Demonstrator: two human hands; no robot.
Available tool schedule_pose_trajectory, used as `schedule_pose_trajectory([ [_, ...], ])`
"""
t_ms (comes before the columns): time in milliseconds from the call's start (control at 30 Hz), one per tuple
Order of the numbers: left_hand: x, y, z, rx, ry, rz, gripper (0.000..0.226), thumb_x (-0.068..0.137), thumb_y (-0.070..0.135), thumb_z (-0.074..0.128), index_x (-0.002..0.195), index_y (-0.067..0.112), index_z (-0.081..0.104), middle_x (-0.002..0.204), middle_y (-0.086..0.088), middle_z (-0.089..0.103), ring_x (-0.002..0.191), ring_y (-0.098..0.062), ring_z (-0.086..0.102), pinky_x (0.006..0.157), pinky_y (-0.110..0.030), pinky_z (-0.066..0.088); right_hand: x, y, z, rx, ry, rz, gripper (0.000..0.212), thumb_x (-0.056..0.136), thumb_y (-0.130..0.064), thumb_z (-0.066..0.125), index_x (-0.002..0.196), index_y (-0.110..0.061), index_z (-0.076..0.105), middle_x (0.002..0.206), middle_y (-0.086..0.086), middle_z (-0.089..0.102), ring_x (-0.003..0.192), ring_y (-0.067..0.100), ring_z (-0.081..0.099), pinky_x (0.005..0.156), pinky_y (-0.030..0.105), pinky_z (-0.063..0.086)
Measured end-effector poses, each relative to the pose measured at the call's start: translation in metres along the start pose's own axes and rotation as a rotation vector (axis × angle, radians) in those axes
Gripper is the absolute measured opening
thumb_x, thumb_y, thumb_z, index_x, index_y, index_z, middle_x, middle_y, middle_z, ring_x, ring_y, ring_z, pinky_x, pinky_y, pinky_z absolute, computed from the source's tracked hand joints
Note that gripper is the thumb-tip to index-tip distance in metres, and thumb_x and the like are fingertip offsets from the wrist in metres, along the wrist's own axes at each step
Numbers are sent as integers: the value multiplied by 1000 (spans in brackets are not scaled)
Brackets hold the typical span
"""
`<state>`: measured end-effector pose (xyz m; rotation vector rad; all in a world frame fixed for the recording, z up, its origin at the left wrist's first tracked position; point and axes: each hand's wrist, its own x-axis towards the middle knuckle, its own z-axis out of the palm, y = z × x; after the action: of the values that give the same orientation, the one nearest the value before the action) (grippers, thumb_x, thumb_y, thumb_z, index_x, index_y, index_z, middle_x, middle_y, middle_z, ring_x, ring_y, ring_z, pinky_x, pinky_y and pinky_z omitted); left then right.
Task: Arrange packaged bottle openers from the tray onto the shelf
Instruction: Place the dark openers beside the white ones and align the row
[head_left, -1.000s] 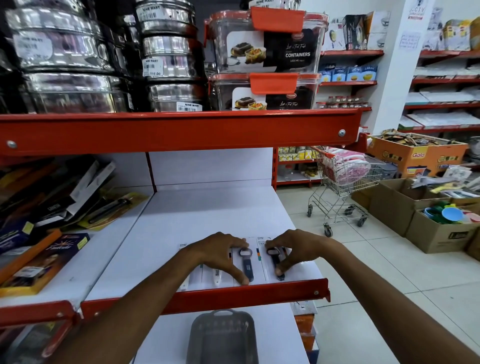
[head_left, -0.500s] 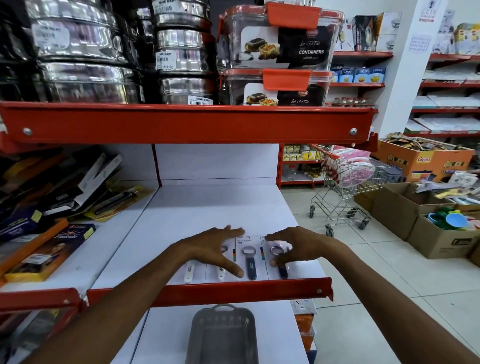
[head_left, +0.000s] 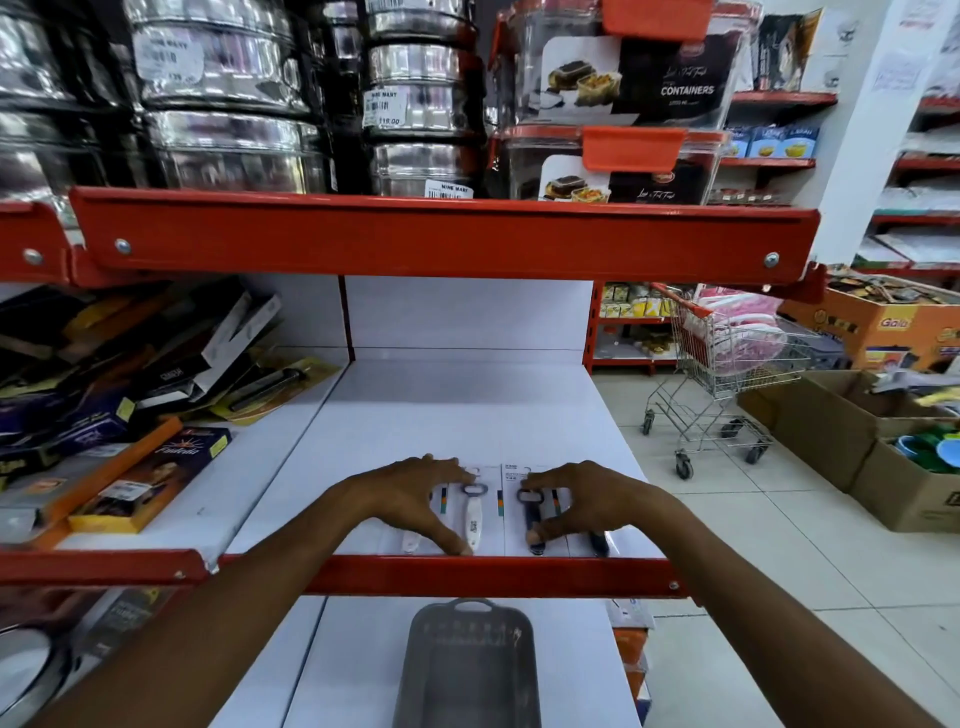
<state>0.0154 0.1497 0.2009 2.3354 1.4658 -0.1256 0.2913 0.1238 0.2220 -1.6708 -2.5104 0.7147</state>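
Both hands resting on a row of packaged bottle openers at the near edge of a white shelf (head_left: 467, 415).

The left hand (head_left: 415, 499) lies with fingers spread apart over the white-handled openers (head_left: 474, 519); the right hand (head_left: 582, 501) has fingers curled, thumb tip pressing the dark-handled opener (head_left: 532, 514), neither clamped on a pack. The carded packs lie flat, side by side, just behind the red shelf lip (head_left: 467, 574). A grey tray (head_left: 470, 670) sits on the lower shelf, nearer the viewer.
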Motion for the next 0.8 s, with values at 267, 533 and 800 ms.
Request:
schedule_pose_trajectory([
  [267,2,0,0,1,9,8,107,58,80,73,150,49,28,169,7,17,154,-26,22,119,-48,31,0,-1,-1,-6,-13,10,83,70,-59,76,143,-36,45,153,-7,43,140,18,40,115,34,33],
  [533,0,1,1,8,8,-1,105,63,76,75,152,48,26,169,9,15,156,-25,16,121,-50,25,4,0,2,-38,-33,16,82,71,-62,74,143,-36,44,153,-8,43,141,19,38,114,37,32],
  [800,-3,3,2,-1,15,-7,105,63,76,74,152,46,28,169,9,16,157,-25,11,123,-54,25,4,0,2,-64,-39,7,83,72,-63,72,144,-35,44,153,-8,43,141,19,38,114,38,32],
])
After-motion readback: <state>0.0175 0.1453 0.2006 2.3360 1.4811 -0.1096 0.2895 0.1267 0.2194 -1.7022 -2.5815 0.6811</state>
